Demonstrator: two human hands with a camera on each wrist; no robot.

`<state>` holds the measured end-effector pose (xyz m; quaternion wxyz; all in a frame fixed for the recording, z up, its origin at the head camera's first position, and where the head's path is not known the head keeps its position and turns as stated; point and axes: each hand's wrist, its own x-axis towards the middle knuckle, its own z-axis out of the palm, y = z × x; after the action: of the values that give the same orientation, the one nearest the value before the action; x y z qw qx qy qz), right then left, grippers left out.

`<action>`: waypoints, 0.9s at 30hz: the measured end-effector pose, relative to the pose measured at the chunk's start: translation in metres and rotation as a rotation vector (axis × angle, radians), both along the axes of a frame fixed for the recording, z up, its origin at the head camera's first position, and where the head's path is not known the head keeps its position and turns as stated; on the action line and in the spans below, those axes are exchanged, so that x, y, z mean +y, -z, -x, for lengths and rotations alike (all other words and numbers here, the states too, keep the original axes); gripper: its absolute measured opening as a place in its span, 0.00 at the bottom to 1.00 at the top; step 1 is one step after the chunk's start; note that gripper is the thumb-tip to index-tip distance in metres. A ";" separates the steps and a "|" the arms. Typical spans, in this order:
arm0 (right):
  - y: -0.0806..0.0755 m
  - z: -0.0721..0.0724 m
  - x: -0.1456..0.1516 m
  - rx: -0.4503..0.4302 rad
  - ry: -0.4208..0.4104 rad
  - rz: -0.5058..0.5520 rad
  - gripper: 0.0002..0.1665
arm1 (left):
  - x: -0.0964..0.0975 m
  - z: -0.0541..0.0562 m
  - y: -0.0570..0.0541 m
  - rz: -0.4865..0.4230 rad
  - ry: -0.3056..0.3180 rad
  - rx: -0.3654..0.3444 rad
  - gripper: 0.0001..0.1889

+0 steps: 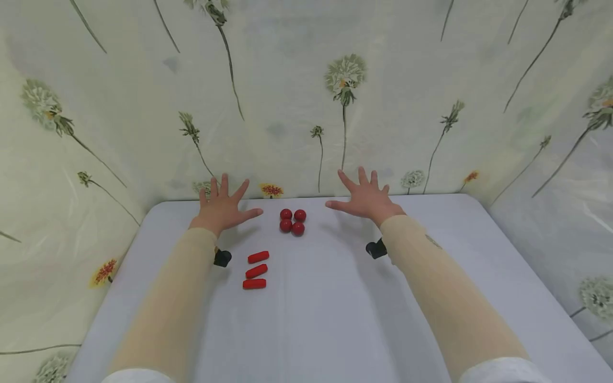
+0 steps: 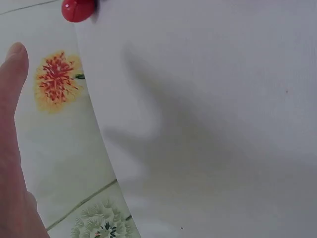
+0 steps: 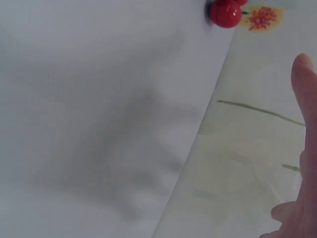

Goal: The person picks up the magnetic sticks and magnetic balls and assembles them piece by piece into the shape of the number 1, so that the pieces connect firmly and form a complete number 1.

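Note:
Fingers spread wide, my left hand (image 1: 221,211) hovers over the far left part of the table and holds nothing. My right hand (image 1: 367,198), also spread and holding nothing, is raised on the far right side. Between them, near the back edge, several shiny red balls (image 1: 286,225) sit in a tight cluster. Closer to me, right of the left forearm, lie three short red sticks (image 1: 255,284), one behind another. A red ball (image 2: 78,9) shows at the top of the left wrist view, and another red ball (image 3: 226,13) at the top of the right wrist view. Neither hand touches them.
The white table (image 1: 325,319) has rounded far corners. A curtain (image 1: 287,106) printed with dandelions hangs behind it and along both sides. A small black device (image 1: 222,258) is worn under the left wrist, and a matching black device (image 1: 376,249) under the right.

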<state>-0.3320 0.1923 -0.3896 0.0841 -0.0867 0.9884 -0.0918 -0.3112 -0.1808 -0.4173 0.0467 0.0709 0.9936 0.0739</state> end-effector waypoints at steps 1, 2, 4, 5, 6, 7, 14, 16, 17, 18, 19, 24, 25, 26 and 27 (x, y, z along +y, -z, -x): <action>0.001 0.000 0.000 0.006 -0.002 0.001 0.63 | 0.000 -0.001 0.000 -0.006 0.001 0.005 0.53; 0.001 0.000 0.001 0.015 -0.003 0.001 0.62 | 0.000 -0.001 0.000 -0.009 0.002 0.015 0.53; 0.002 -0.001 0.002 0.032 -0.008 0.011 0.61 | 0.000 -0.003 0.001 -0.015 0.003 0.036 0.53; 0.001 -0.001 0.002 0.045 -0.015 0.019 0.60 | 0.000 -0.003 0.001 -0.020 0.007 0.049 0.53; 0.002 -0.002 0.002 0.053 -0.022 0.028 0.60 | 0.000 -0.005 0.002 -0.022 0.009 0.060 0.53; 0.002 -0.003 0.003 0.061 -0.031 0.036 0.60 | 0.000 -0.005 0.003 -0.026 0.012 0.071 0.53; 0.013 -0.008 0.008 0.084 -0.057 0.067 0.60 | 0.000 -0.014 0.011 -0.018 0.037 0.118 0.53; 0.018 -0.011 0.009 0.082 -0.053 0.096 0.60 | -0.001 -0.017 0.011 -0.030 0.043 0.125 0.52; 0.020 -0.012 0.010 0.078 -0.049 0.113 0.60 | -0.001 -0.020 0.011 -0.039 0.046 0.127 0.52; 0.022 -0.014 0.010 0.075 -0.045 0.132 0.60 | -0.002 -0.022 0.011 -0.047 0.046 0.131 0.51; 0.023 -0.016 0.010 0.072 -0.042 0.146 0.59 | -0.002 -0.025 0.011 -0.060 0.047 0.135 0.50; 0.031 -0.026 0.007 0.068 -0.052 0.192 0.57 | -0.005 -0.034 0.017 -0.120 0.054 0.157 0.49; 0.033 -0.028 0.007 0.069 -0.058 0.196 0.56 | -0.006 -0.036 0.019 -0.132 0.056 0.162 0.49; 0.034 -0.030 0.006 0.071 -0.066 0.202 0.56 | -0.007 -0.038 0.020 -0.145 0.057 0.167 0.49; 0.036 -0.031 0.005 0.074 -0.070 0.208 0.55 | -0.007 -0.040 0.022 -0.157 0.057 0.173 0.48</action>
<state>-0.3009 0.1969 -0.4258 0.0413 -0.1330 0.9724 -0.1874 -0.2713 -0.1882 -0.4389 -0.0429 0.1087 0.9827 0.1437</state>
